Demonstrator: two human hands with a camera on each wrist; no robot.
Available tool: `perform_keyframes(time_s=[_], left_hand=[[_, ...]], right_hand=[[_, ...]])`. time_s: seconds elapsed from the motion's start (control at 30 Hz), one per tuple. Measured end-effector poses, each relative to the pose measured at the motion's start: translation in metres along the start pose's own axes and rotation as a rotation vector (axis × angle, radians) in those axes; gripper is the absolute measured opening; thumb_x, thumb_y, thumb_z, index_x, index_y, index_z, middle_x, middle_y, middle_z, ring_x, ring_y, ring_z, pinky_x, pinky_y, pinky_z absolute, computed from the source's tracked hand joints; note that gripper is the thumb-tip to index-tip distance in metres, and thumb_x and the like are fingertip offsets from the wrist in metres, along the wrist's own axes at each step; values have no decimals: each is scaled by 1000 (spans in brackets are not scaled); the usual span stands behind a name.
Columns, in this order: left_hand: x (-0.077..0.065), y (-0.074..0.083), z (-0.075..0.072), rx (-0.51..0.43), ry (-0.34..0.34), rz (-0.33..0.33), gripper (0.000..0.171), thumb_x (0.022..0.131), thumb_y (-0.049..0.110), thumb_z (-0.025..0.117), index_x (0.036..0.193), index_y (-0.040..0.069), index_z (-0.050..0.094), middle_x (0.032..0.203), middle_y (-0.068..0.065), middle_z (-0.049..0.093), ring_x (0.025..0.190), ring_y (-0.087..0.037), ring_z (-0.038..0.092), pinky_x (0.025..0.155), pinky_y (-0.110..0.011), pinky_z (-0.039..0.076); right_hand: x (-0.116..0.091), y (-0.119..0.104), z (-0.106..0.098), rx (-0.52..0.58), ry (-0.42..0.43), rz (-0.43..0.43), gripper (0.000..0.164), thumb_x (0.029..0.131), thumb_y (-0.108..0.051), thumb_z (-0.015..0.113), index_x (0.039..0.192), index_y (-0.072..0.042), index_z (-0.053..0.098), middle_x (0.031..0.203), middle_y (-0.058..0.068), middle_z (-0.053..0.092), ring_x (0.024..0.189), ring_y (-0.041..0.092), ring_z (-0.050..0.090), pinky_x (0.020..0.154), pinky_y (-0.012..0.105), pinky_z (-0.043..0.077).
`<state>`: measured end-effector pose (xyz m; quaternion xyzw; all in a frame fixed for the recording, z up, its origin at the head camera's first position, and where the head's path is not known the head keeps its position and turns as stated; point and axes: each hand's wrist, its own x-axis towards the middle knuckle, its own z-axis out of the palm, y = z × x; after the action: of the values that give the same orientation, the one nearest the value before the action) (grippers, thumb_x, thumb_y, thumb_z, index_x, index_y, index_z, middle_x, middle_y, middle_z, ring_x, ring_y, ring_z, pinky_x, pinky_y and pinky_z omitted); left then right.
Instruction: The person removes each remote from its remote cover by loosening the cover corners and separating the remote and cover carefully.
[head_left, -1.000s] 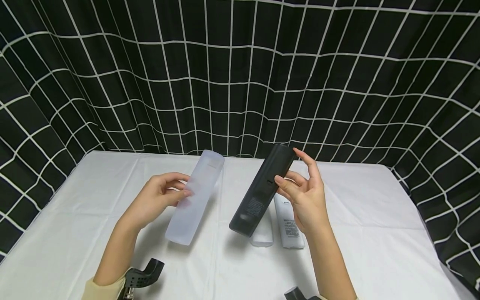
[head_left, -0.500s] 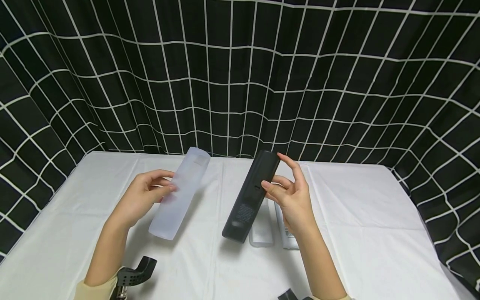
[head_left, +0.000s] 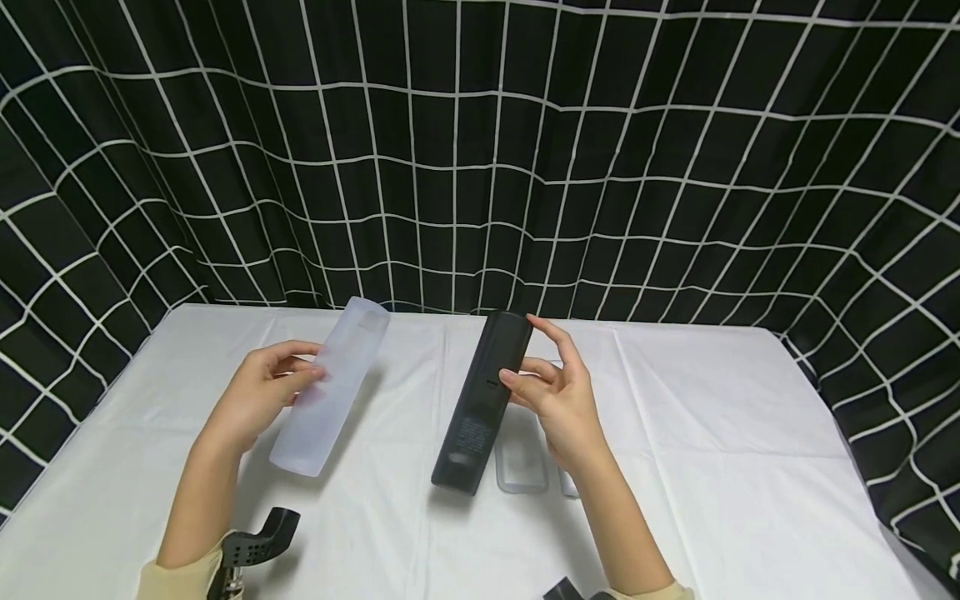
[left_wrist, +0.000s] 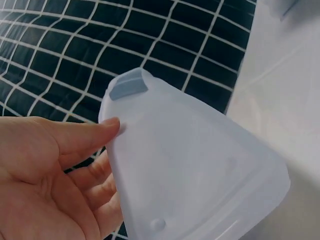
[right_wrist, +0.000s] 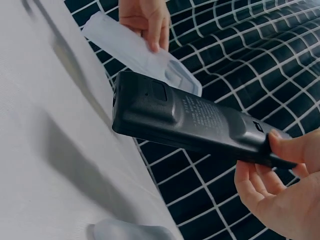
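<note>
My left hand [head_left: 262, 387] pinches the left edge of a long, translucent white remote cover [head_left: 333, 387] between thumb and fingers, holding it tilted above the table. In the left wrist view the cover [left_wrist: 185, 160] shows a small square patch near one end. My right hand [head_left: 555, 400] grips a black remote control [head_left: 480, 408] near its upper end, thumb on the back face. That back, with printed text and a small latch, faces up in the head view. In the right wrist view the remote [right_wrist: 200, 120] is apart from the cover behind it.
Behind the right hand, a translucent case [head_left: 521, 458] lies on the white-covered table [head_left: 712, 500]. Beside it a white remote [head_left: 568, 483] is mostly hidden by the right forearm. A black curtain with a white grid [head_left: 480, 150] stands along the table's back and sides.
Both hands have moved left, carrying the cover and the black remote. More of the case on the table is uncovered, while the forearm now hides most of the white remote.
</note>
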<state>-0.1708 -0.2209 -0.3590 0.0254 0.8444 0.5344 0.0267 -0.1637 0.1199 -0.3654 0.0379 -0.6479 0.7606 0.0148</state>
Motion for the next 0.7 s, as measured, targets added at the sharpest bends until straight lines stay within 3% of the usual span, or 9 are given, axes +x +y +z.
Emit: perform_keyframes(time_s=[0.37,0.7], left_hand=[[1,-15,-16,11,-2,-113,45,106,10,61,147,-7,53,102,4,75,90,-1,60,91,-37,52],[1,-26,-27,23,14,-147,48,106,11,61,148,-9,51,94,11,71,85,1,59,78,-23,52]], right_hand=[[5,15,6,-11,-31,36,75,93,16,65,159,-13,42,94,1,74,79,11,73,79,29,63],[5,23,10,-33,-15,66,76,92,16,67,158,-14,44,94,5,74,80,12,74,77,29,63]])
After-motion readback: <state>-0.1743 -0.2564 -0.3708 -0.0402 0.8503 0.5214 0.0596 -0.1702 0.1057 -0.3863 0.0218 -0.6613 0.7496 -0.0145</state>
